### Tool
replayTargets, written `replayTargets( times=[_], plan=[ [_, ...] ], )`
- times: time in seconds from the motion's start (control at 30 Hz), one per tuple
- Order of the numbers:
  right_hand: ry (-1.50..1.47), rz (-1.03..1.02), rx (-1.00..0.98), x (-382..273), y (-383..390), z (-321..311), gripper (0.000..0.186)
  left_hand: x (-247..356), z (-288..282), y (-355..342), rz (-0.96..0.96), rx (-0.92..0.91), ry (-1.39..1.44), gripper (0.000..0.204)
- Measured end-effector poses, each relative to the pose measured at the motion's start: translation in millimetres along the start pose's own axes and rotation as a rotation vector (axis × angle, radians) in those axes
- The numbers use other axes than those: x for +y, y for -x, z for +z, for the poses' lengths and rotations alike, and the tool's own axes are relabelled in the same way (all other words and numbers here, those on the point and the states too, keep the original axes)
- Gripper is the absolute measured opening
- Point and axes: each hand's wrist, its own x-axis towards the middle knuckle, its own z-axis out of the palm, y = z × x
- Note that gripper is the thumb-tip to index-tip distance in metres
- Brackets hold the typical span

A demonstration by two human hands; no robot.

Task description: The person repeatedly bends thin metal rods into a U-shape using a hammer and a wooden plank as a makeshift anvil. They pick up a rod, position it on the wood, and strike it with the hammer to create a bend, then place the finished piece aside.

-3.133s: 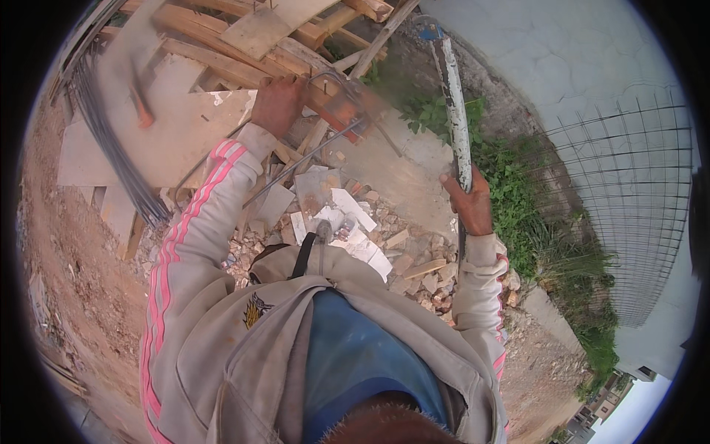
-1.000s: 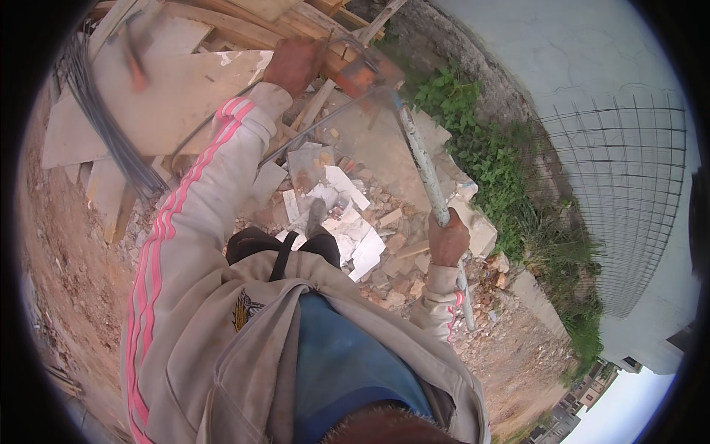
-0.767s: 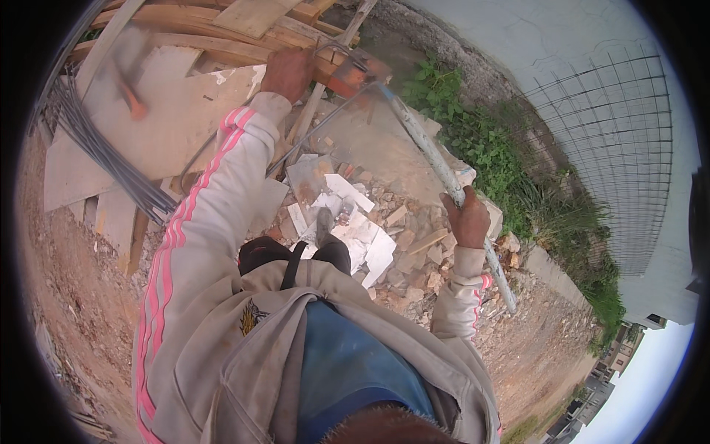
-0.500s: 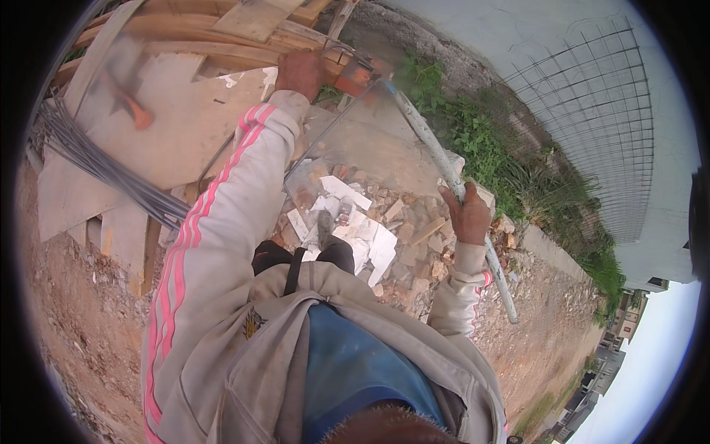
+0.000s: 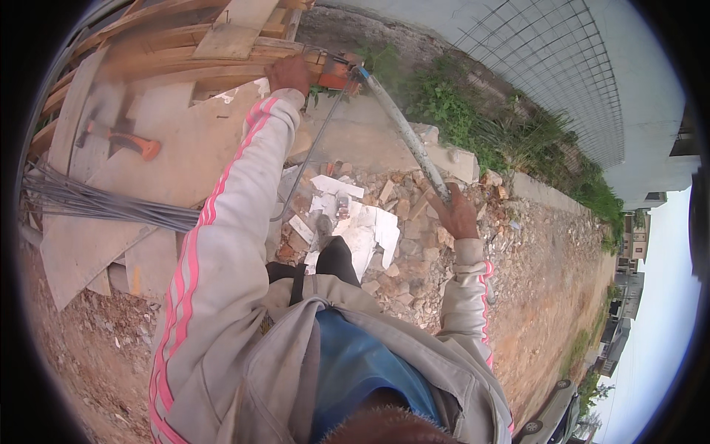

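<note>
My right hand [image 5: 456, 214] is closed round a long, worn, pale metal pipe [image 5: 403, 132], which slopes up and left to an orange-red block [image 5: 336, 76] at the edge of the boards. Past my right hand, the rest of the pipe is hidden from sight. Beside that block, my left hand [image 5: 288, 75] is closed on a thin steel rod whose end shows near the fingers. From the block a long stretch of bent steel rod [image 5: 314, 148] runs down toward my legs. An orange-handled hammer [image 5: 133, 142] lies on the boards at left.
Several grey steel rods [image 5: 111, 203] lie bundled across plywood [image 5: 185, 159]. Broken bricks and white tile pieces [image 5: 362, 226] cover the ground by my feet. Green weeds [image 5: 458, 111] grow along the wall, where wire mesh [image 5: 555, 59] leans. A car [image 5: 551, 414] stands at lower right.
My right hand has moved slightly up and left, and the pipe's lower end has gone out of sight. The left hand stays beside the block. The view has shifted, bringing the car in.
</note>
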Motion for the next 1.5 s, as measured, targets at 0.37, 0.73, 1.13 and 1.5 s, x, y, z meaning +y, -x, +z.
replayTargets(
  times=[0.37, 0.73, 1.13, 1.5],
  plan=[
    [-0.551, 0.549, -0.417, 152.1, 140.6, -31.4, 0.052, -14.8, 22.2, 1.9, 0.069, 0.197, -0.014, 0.019],
    [-0.13, 0.498, -0.098, -18.3, 212.8, -37.1, 0.066, -16.2, 15.8, -6.8, 0.063, 0.063, -0.025, 0.023],
    [0.057, 0.574, 0.037, -200.9, 272.8, -10.5, 0.049, -14.4, -8.5, 1.5, 0.033, -0.041, 0.114, 0.019],
    [-0.222, 0.502, -0.068, -169.5, 277.6, 3.4, 0.044, -16.4, -13.0, -4.8, -0.007, -0.078, 0.141, 0.022]
  ],
)
